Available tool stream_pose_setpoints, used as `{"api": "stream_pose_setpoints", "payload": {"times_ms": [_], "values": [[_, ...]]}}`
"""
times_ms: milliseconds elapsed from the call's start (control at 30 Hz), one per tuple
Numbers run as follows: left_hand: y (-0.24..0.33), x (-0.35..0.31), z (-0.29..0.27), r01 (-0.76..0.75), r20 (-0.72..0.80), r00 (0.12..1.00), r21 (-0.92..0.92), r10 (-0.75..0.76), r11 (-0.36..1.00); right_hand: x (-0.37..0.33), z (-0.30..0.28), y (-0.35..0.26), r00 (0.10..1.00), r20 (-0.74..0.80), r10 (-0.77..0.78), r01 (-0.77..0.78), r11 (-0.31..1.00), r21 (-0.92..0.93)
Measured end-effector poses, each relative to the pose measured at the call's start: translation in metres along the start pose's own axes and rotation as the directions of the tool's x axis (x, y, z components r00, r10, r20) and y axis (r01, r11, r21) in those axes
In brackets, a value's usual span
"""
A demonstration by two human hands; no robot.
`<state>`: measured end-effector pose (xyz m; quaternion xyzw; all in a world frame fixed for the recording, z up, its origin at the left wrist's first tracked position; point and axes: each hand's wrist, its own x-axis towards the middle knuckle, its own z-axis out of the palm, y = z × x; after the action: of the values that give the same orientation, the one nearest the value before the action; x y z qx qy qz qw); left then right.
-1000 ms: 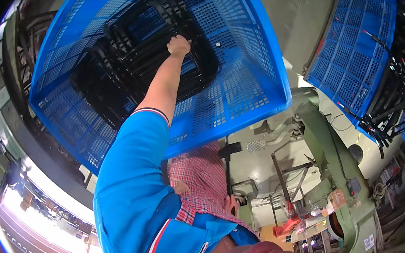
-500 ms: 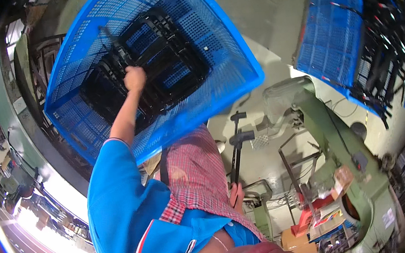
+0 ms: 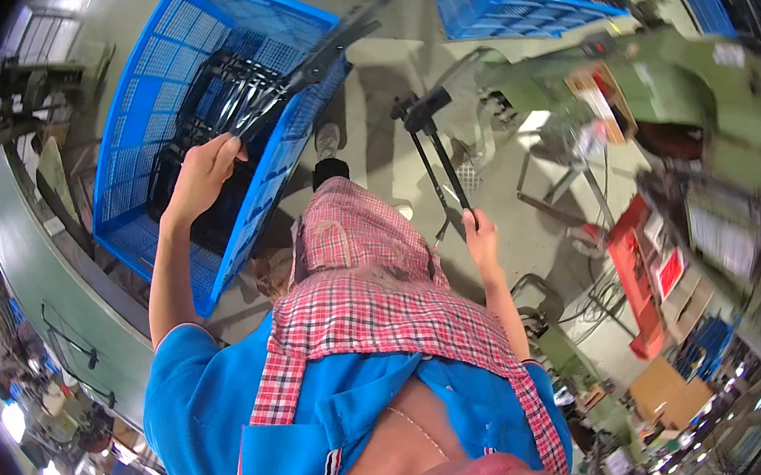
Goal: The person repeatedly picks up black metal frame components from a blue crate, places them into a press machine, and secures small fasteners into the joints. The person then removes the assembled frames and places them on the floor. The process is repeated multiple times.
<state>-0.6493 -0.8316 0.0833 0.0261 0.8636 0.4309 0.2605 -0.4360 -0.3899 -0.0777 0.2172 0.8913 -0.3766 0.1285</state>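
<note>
Left hand (image 3: 202,173) lifts long black metal part (image 3: 311,64) from meshed blue crate (image 3: 144,105)

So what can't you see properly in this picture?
- Head view: the left hand grips a long black part; the hand hides the held end.
- The blue crate holds dark parts, too tangled to count.
- The right hand holds a black lever; its lower end is hidden by the hand.

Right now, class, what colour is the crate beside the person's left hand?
Blue. The crate is a blue plastic mesh, clearest in the head view, with dark parts inside.
</note>
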Motion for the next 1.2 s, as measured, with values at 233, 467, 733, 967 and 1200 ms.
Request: {"api": "stream_pose_setpoints", "payload": {"times_ms": [233,467,733,967,1200], "values": [[0.031,0.025,0.114,-0.192,0.287,0.936,-0.063,0.202,0.979,-0.094,-0.091,0.007,0.979,-0.061,-0.197,0.193,0.979,-0.057],[0.104,0.033,0.224,-0.685,0.624,0.627,0.156,0.467,0.711,-0.092,-0.107,-0.007,0.906,-0.301,-0.297,0.292,0.954,-0.065],[0.194,0.101,0.275,-0.854,0.571,0.515,0.274,0.64,0.442,-0.04,-0.16,-0.035,0.957,-0.287,-0.035,0.004,0.994,-0.108],[0.249,0.158,0.295,-0.902,0.668,0.415,0.212,0.618,0.376,0.003,-0.194,-0.028,0.899,-0.431,-0.077,0.031,0.993,-0.113],[0.281,0.178,0.306,-0.925,0.674,0.359,0.169,0.646,0.339,0.026,-0.209,-0.018,0.873,-0.484,-0.05,-0.039,0.984,-0.173]]}}
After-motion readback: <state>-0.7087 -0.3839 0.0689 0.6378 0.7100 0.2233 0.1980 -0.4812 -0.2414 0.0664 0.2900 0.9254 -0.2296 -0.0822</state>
